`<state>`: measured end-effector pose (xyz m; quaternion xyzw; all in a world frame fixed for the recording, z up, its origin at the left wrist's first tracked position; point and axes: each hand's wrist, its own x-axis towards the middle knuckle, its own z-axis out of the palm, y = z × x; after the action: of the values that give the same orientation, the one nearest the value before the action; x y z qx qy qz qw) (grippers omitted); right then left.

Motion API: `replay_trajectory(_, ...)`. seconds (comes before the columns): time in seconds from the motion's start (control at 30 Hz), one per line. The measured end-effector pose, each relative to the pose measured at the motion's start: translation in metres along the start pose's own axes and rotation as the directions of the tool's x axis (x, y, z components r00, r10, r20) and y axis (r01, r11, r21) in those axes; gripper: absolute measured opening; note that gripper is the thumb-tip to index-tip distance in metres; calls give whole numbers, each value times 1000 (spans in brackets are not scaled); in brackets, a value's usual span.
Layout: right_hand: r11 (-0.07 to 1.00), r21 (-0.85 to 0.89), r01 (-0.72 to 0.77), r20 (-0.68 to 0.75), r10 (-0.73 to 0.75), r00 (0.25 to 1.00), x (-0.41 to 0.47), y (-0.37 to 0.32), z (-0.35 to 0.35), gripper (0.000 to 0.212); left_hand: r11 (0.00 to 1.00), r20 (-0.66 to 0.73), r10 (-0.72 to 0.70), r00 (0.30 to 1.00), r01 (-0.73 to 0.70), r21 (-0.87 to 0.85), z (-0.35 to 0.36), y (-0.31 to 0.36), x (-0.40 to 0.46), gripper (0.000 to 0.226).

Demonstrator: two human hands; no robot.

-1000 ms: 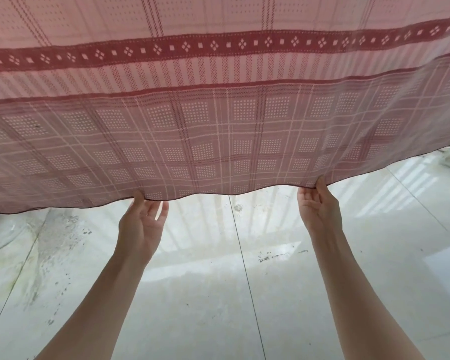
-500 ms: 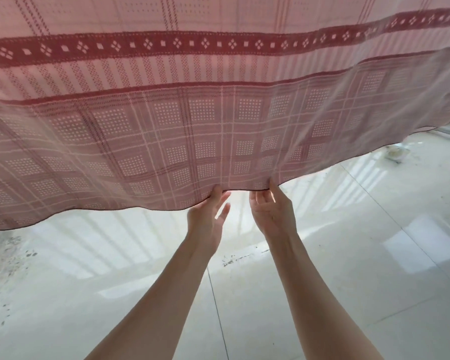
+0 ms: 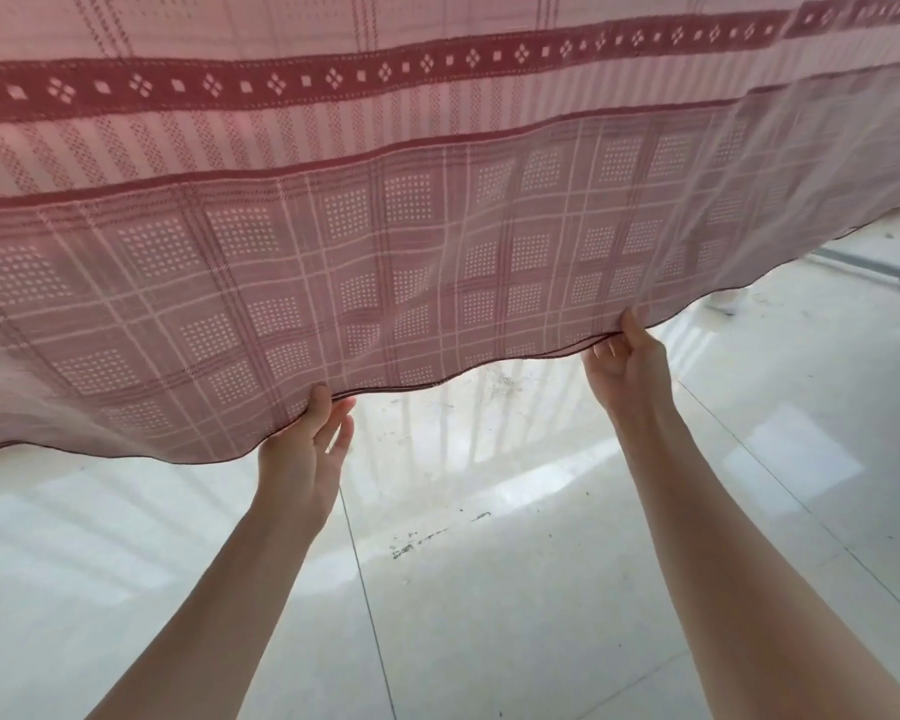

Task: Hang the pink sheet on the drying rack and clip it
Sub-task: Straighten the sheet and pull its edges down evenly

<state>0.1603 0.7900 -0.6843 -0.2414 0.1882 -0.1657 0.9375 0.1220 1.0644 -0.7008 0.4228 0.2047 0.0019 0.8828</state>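
The pink sheet hangs across the whole upper half of the view, checked with white dotted squares and a dark red diamond band. Its dark lower hem waves from lower left up to the right. My left hand pinches the hem near the middle, thumb in front of the cloth and fingers behind. My right hand grips the hem further right and higher. The drying rack and any clips are hidden behind the sheet.
A glossy pale tiled floor lies below, with dark specks and dirt marks between my arms. A small white object and a light rail or ledge sit at the far right under the hem.
My hands were close together on the hem half a second ago. They have spread apart along it, the right hand sliding right and up.
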Motion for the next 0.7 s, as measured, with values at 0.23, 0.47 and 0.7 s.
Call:
replay_trajectory(0.23,989,146,9,-19,-7,1000,5,10,-13,15,998,-5,21,1000,-21,52,1,0,8,10)
replay_trajectory(0.47,974,226,16,-33,-9,999,9,8,-22,11,998,-4,11,1000,-11,57,8,-4,13,9)
replay_trajectory(0.7,970,242,23,-61,-8,998,11,15,-13,10,998,-23,33,999,-32,55,7,1,23,12)
